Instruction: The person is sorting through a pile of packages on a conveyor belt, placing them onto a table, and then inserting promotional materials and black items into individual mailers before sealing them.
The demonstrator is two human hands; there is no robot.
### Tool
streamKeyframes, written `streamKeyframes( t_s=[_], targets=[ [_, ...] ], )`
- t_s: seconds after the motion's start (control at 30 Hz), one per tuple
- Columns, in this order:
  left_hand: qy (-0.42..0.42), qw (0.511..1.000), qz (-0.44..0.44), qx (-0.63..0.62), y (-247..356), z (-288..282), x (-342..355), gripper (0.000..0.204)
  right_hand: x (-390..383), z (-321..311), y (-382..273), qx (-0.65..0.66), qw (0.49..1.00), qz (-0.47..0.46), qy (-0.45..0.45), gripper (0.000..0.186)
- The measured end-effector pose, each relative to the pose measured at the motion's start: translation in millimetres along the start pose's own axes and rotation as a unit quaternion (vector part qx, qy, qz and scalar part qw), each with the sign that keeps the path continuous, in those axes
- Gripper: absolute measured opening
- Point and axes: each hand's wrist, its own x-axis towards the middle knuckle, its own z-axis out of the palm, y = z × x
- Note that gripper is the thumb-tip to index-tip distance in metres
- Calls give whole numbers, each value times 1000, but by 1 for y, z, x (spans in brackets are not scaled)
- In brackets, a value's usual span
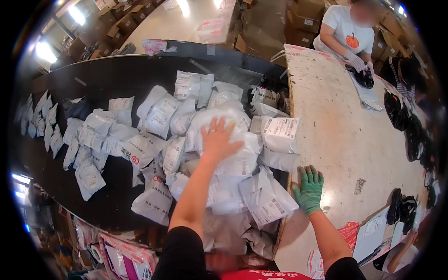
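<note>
Head view: apart, the spread left hand [219, 143] rests on a bulging poly mailer [245, 161], contents hidden; the green-gloved right hand [309, 189], fingers splayed, touches the surface [343, 154] at four o'clock.

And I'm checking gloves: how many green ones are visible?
1: the green glove on the wearer's right hand, at the edge of the pale table. The left hand, on the pale parcels, is bare. More may be hidden.

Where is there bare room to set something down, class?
Free: the scuffed off-white tabletop between the pale-grey plastic parcels and glossy black items, beyond the green-gloved right hand; the flat black surface behind the leftward parcels. Crowded: the parcel heap under the bare left hand.
</note>
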Motion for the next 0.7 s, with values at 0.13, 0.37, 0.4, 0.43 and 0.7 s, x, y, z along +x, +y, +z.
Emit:
streamKeyframes(
  t_s=[0.13,0.37,0.4,0.43,0.7],
  targets=[
    [-225,973,24,-51,-30,8,-5,70,6,-2,1,-5,1000,20,-9,61],
    [131,951,-47,-276,-77,38,103,40,9,-6,-2,-18,1000,23,-11,59],
    [160,957,-76,-229,-106,81,137,42,11,-7,-2,-16,1000,14,-15,59],
    [185,960,-106,-180,-130,114,163,43,13,-5,-1,-12,1000,8,-22,59],
    [-28,870,-323,-370,-104,124,207,53,8,-4,0,-15,999,19,-37,58]
  ],
)
